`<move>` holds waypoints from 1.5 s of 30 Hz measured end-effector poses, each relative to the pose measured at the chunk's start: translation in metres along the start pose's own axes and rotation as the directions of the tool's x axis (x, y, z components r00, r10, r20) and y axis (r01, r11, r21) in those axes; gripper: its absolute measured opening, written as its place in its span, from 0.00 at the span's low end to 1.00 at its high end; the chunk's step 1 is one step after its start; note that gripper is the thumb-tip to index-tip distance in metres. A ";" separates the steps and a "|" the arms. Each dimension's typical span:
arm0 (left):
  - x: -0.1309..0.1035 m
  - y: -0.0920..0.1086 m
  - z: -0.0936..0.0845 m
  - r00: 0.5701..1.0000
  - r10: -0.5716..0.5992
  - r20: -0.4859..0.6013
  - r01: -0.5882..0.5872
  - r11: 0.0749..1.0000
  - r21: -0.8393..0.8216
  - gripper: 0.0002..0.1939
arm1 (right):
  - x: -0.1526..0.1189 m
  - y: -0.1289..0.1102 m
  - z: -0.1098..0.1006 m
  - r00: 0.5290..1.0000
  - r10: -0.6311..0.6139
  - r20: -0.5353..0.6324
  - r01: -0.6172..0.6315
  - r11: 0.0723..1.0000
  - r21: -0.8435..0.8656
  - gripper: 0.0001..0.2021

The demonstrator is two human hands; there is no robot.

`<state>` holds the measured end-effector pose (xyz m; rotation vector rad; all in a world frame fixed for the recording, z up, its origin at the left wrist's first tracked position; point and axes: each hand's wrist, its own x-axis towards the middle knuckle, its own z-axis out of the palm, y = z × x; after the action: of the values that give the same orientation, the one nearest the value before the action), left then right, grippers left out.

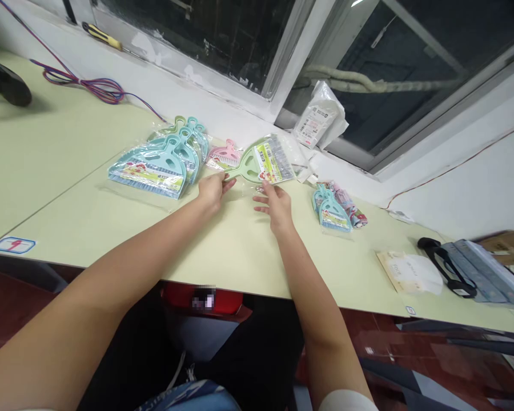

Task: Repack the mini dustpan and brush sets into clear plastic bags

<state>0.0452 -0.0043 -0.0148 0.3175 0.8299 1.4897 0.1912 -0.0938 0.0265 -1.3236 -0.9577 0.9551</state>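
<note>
A green dustpan-and-brush set [253, 161] in clear wrapping is held above the pale table, its handle toward the left and its bristles toward the right. My left hand [212, 189] grips the handle end. My right hand [276, 206] touches the lower edge near the label with thumb and forefinger, the other fingers spread. Left of them lies an overlapping pile of wrapped blue sets [154, 165], with a green one [179, 123] at its back. Behind my left hand sits a pink set [225, 153]. Smaller blue sets [334, 212] lie to the right, beside a patterned wrapped item [349, 202].
On the window ledge stand a white plastic package [314, 123] and, far left, a screwdriver [103, 37]. A cable coil [100, 88] lies at the back left. A flat packet [409, 273], black straps [448, 268] and a blue-grey box [484, 274] occupy the right side.
</note>
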 end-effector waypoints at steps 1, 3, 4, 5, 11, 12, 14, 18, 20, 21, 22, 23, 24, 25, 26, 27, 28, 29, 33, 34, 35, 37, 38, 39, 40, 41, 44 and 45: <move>-0.001 -0.001 0.000 1.000 -0.005 0.004 0.006 1.000 -0.006 0.06 | -0.002 0.003 0.004 0.999 0.039 0.035 -0.038 0.999 -0.010 0.18; -0.005 -0.003 0.000 1.000 -0.018 0.024 0.018 1.000 -0.006 0.07 | -0.005 0.011 0.012 0.992 0.103 0.077 -0.103 0.995 -0.006 0.17; -0.006 -0.004 0.000 0.999 -0.021 0.043 0.021 1.000 0.002 0.08 | -0.005 0.015 0.015 0.989 0.124 0.078 -0.125 0.992 0.014 0.17; -0.007 -0.006 -0.001 0.998 -0.019 0.064 0.018 1.000 0.016 0.08 | -0.005 0.018 0.018 0.988 0.139 0.064 -0.142 0.989 0.046 0.17; -0.002 -0.005 -0.005 0.990 0.061 0.130 -0.084 0.980 0.180 0.09 | 0.012 0.018 -0.010 0.953 0.242 -0.183 -0.179 0.936 0.304 0.25; 0.000 -0.004 -0.005 0.987 0.068 0.145 -0.098 0.973 0.210 0.09 | 0.017 0.015 -0.025 0.944 0.236 -0.232 -0.158 0.937 0.312 0.26; 0.002 -0.002 -0.006 0.982 0.070 0.176 -0.115 0.960 0.255 0.10 | 0.027 0.008 -0.059 0.927 0.219 -0.306 -0.147 0.960 0.240 0.26; 0.002 -0.001 -0.006 0.978 0.029 0.208 -0.090 0.952 0.293 0.09 | 0.041 -0.002 -0.118 0.963 0.204 -0.177 -0.202 0.979 0.033 0.24; 0.002 -0.004 -0.007 0.972 0.004 0.233 -0.082 0.943 0.323 0.09 | 0.042 -0.004 -0.132 0.977 0.204 -0.066 -0.203 0.979 0.029 0.22; 0.003 -0.005 -0.007 0.968 0.000 0.249 -0.089 0.934 0.346 0.09 | 0.040 -0.003 -0.134 0.979 0.198 -0.040 -0.197 0.980 0.028 0.19; 0.004 -0.006 -0.008 0.964 0.000 0.265 -0.102 0.923 0.371 0.09 | 0.038 -0.003 -0.135 0.982 0.186 -0.039 -0.186 0.982 0.018 0.17; 0.004 -0.007 -0.009 0.960 0.003 0.279 -0.118 0.911 0.395 0.10 | 0.035 -0.002 -0.135 0.983 0.172 -0.057 -0.173 0.985 0.000 0.15; 0.005 -0.007 -0.010 0.958 0.009 0.286 -0.132 0.900 0.415 0.10 | 0.032 0.000 -0.134 0.984 0.155 -0.089 -0.158 0.987 -0.021 0.13; 0.005 -0.007 -0.010 0.957 0.012 0.289 -0.140 0.893 0.428 0.10 | 0.029 0.002 -0.133 0.983 0.141 -0.119 -0.146 0.988 -0.042 0.12; 0.005 -0.007 -0.010 0.957 0.010 0.289 -0.141 0.889 0.436 0.09 | 0.026 0.004 -0.132 0.982 0.131 -0.139 -0.140 0.988 -0.059 0.11; 0.005 -0.007 -0.010 0.959 0.006 0.285 -0.136 0.888 0.440 0.09 | 0.024 0.007 -0.133 0.981 0.126 -0.149 -0.138 0.988 -0.073 0.11; 0.004 -0.007 -0.010 0.960 -0.002 0.279 -0.127 0.887 0.443 0.09 | 0.022 0.010 -0.134 0.981 0.123 -0.151 -0.137 0.987 -0.084 0.11; 0.003 -0.007 -0.009 0.962 -0.011 0.273 -0.116 0.888 0.446 0.08 | 0.020 0.013 -0.137 0.981 0.124 -0.150 -0.139 0.986 -0.095 0.11; 0.001 -0.007 -0.008 0.962 -0.032 0.272 -0.097 0.889 0.447 0.08 | 0.015 0.019 -0.158 0.971 0.112 -0.213 -0.155 0.968 -0.197 0.11; 0.001 -0.007 -0.008 0.963 -0.032 0.266 -0.094 0.889 0.447 0.08 | 0.013 0.016 -0.163 0.959 0.060 -0.277 -0.135 0.957 -0.258 0.11; 0.001 -0.007 -0.008 0.966 -0.032 0.257 -0.090 0.890 0.448 0.08 | 0.010 0.010 -0.166 0.938 -0.034 -0.345 -0.091 0.936 -0.339 0.11; 0.000 -0.006 -0.007 0.971 -0.040 0.236 -0.074 0.887 0.456 0.07 | 0.002 -0.006 -0.161 0.868 -0.303 -0.394 0.051 0.843 -0.536 0.12; -0.002 -0.006 -0.006 0.971 -0.051 0.234 -0.066 0.883 0.465 0.07 | -0.002 -0.015 -0.152 0.834 -0.434 -0.340 0.143 0.766 -0.626 0.13; -0.004 -0.005 -0.005 0.969 -0.061 0.241 -0.064 0.876 0.479 0.07 | -0.006 -0.025 -0.138 0.822 -0.519 -0.236 0.236 0.687 -0.688 0.14; -0.007 -0.005 -0.004 0.964 -0.068 0.256 -0.070 0.867 0.494 0.07 | -0.008 -0.033 -0.119 0.837 -0.540 -0.093 0.324 0.625 -0.710 0.15; -0.010 -0.004 -0.003 0.957 -0.075 0.279 -0.081 0.857 0.509 0.07 | -0.009 -0.039 -0.097 0.848 -0.527 0.053 0.401 0.575 -0.714 0.15; -0.018 -0.004 -0.002 0.936 -0.090 0.340 -0.116 0.832 0.542 0.08 | 0.001 -0.047 -0.030 0.868 -0.337 0.364 0.489 0.457 -0.743 0.21; -0.019 -0.003 -0.003 0.933 -0.094 0.348 -0.121 0.828 0.548 0.07 | 0.007 -0.047 -0.012 0.879 -0.245 0.410 0.478 0.440 -0.761 0.24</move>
<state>0.0481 -0.0232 -0.0133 1.0159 0.9510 1.1148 0.2054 -0.0926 0.0729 -1.6881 -1.9955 0.2380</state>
